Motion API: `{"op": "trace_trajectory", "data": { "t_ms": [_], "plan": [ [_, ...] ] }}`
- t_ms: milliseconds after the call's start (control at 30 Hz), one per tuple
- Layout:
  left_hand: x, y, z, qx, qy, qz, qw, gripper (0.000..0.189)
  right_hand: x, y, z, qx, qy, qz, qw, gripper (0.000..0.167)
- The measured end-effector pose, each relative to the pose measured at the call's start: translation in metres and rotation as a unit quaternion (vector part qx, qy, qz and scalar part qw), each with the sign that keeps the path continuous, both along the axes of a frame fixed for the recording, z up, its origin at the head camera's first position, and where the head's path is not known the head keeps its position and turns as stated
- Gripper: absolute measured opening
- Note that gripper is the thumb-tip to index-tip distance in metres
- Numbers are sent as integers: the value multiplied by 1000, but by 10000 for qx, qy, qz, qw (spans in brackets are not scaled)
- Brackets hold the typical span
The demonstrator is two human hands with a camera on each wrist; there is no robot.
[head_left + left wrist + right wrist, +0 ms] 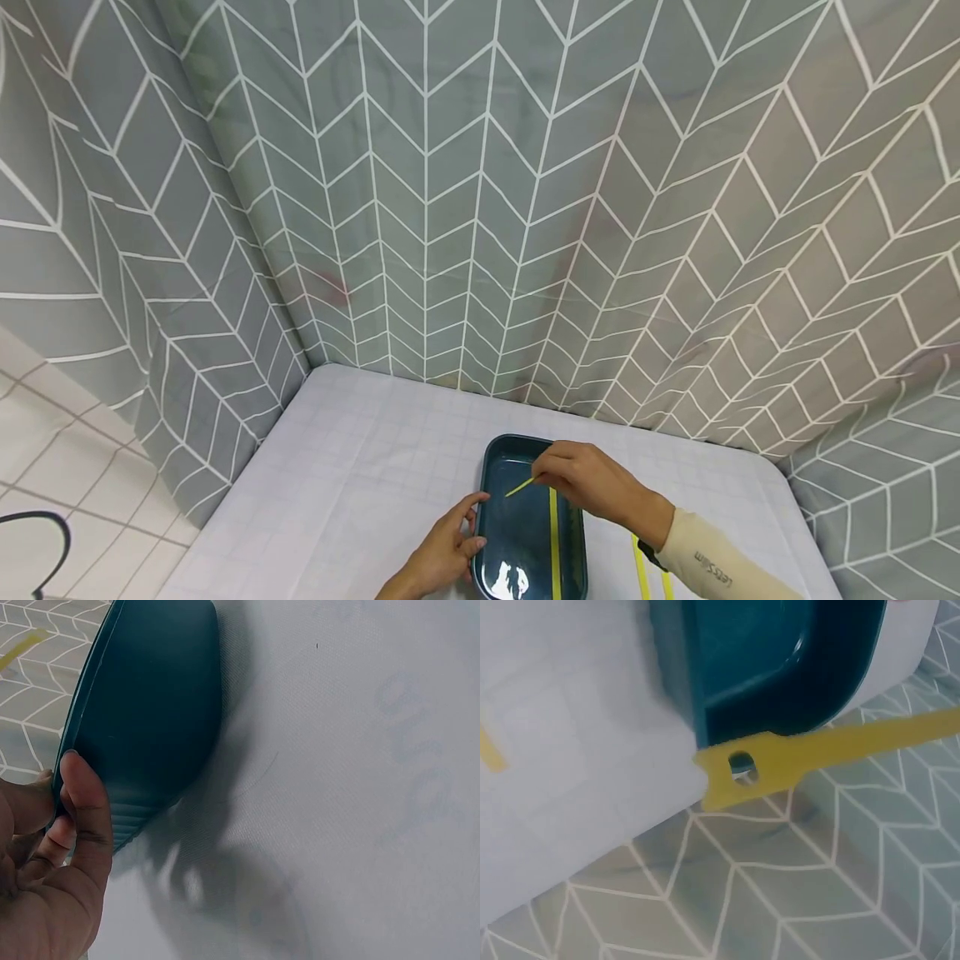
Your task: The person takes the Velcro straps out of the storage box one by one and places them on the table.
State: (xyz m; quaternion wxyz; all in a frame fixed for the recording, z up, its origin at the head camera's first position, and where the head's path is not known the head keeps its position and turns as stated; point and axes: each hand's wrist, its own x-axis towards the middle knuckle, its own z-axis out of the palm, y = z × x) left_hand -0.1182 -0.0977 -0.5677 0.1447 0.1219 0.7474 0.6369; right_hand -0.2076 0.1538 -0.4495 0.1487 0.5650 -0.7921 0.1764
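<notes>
A dark teal rectangular tray (517,533) with rounded corners lies on the white-covered table. My left hand (442,550) grips its left rim; in the left wrist view the thumb and fingers of that left hand (79,855) pinch the rim of the tray (161,690). Above the tray, my right hand (592,479) pinches a thin yellow strip (519,487), which slants down to the left. Another yellow strip (555,542) lies lengthwise along the tray's right side. Close up in the right wrist view, a yellow strip (780,769) shows a notched end with a hole; the right hand is out of that view.
More yellow strips (640,567) lie on the table (360,467) right of the tray, partly under the right forearm. Grey chevron-patterned curtains (450,208) hang behind and at both sides. A black curved cable-like loop (63,533) shows at lower left, over a tiled floor (97,467).
</notes>
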Motion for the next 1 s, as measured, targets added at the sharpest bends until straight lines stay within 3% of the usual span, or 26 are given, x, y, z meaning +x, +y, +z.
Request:
{"op": "trace_trajectory", "data": {
  "t_ms": [267,633,800,900,1000],
  "plan": [
    [-2,1,1,107,46,-27,9999,58,-4,22,3,-477,-849,-834,9917,18],
    [-2,-2,4,79,101,-15,9999,59,-4,50,-6,-895,-1744,-2293,9534,6],
    [-1,-3,3,119,85,-12,9999,59,-2,56,-14,-1225,-2193,-2896,9236,10],
    [0,-3,2,178,77,-23,9998,59,-1,62,-19,-1330,-2687,-3248,8970,8],
    [0,-2,2,202,92,-57,9997,59,0,68,-23,-1413,-3260,-3630,8614,11]
  ]
}}
